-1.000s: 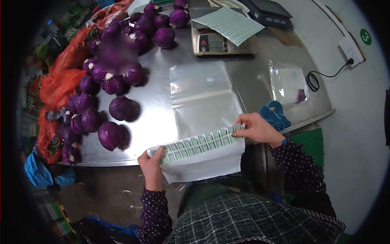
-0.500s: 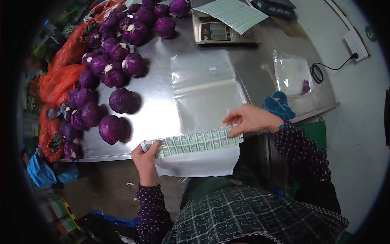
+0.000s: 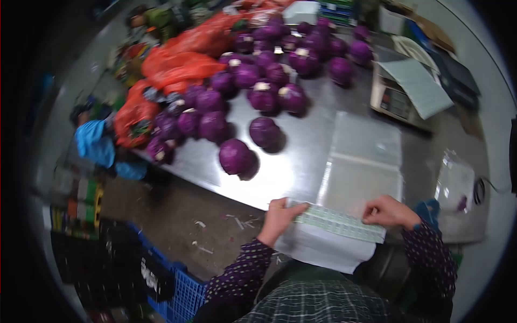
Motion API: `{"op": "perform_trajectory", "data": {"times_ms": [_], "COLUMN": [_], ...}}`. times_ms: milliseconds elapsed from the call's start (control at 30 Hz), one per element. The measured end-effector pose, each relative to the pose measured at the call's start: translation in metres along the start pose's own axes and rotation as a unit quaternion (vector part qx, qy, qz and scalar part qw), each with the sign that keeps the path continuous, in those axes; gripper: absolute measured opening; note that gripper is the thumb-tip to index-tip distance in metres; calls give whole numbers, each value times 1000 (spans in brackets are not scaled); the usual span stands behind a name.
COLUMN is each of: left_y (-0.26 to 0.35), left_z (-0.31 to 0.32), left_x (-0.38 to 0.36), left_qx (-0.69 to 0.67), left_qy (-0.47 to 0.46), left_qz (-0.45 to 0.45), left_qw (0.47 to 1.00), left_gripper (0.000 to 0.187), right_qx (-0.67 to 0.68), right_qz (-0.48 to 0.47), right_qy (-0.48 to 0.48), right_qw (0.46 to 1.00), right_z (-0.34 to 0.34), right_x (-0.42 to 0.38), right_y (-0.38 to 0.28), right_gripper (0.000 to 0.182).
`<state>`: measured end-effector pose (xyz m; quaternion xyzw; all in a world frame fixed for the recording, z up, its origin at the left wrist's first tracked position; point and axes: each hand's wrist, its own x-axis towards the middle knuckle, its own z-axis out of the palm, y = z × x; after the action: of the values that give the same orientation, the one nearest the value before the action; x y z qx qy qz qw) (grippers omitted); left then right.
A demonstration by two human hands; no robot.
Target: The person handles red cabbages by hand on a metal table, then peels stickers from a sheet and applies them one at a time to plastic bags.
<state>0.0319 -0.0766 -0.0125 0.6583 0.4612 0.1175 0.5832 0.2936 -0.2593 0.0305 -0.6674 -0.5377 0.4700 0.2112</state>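
My left hand (image 3: 280, 219) grips the left end of a sheet of green-and-white labels (image 3: 339, 222), thumb on top. The sheet's white backing paper (image 3: 323, 248) hangs down toward my apron. At the sheet's right part, my right hand (image 3: 392, 211) has its fingers curled into a pinch by the upper edge; blur hides what is between the fingertips. Just beyond the sheet, clear plastic bags (image 3: 363, 156) lie flat on the metal table (image 3: 301, 183). The nearest red cabbage (image 3: 235, 156) sits left of the bags.
Several more red cabbages (image 3: 264, 97) crowd the table's left and back, beside orange mesh sacks (image 3: 183, 70). A scale (image 3: 396, 99) with another label sheet (image 3: 420, 86) stands back right. A clear bag (image 3: 455, 175) lies at right. A blue crate (image 3: 186, 288) is on the floor.
The view has swung left, so the table sits farther right and tilted. My right hand's fingers, spread before, are now drawn into a pinch. The left hand still holds the label sheet.
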Motion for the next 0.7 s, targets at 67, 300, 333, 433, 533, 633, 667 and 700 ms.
{"op": "perform_trajectory", "data": {"times_ms": [67, 300, 333, 433, 533, 633, 667, 700], "left_y": [-5, 0, 2, -2, -19, -17, -25, 1], "left_z": [2, 1, 0, -1, 3, -3, -6, 5], "left_x": [2, -2, -1, -5, -2, -3, 1, -10], "left_qx": [-58, -69, -67, -18, -17, 95, 30, -70], "left_qy": [-27, -21, -19, -12, 18, 75, 16, -8], "left_qz": [1, -31, -31, -38, -20, 3, -36, -56], "left_qw": [998, 997, 997, 999, 999, 993, 999, 996], "left_gripper": [18, 21, 21, 22, 27, 34, 27, 20], "right_qx": [-13, -33, -31, -4, 66, 119, 189, 208], "right_qz": [22, 48, 33, 58, 75, 43, 89, 127], "right_qy": [3, 51, 64, 75, 77, 105, 124, 181], "right_qw": [1000, 997, 997, 995, 992, 986, 970, 953], "right_z": [1, 4, 4, 9, 8, 9, 5, -1], "right_x": [0, -7, -7, -10, -15, -22, -26, -31], "right_y": [0, -24, -25, -23, -18, 5, 16, 27], "right_gripper": [19, 15, 14, 14, 15, 15, 14, 13]}}
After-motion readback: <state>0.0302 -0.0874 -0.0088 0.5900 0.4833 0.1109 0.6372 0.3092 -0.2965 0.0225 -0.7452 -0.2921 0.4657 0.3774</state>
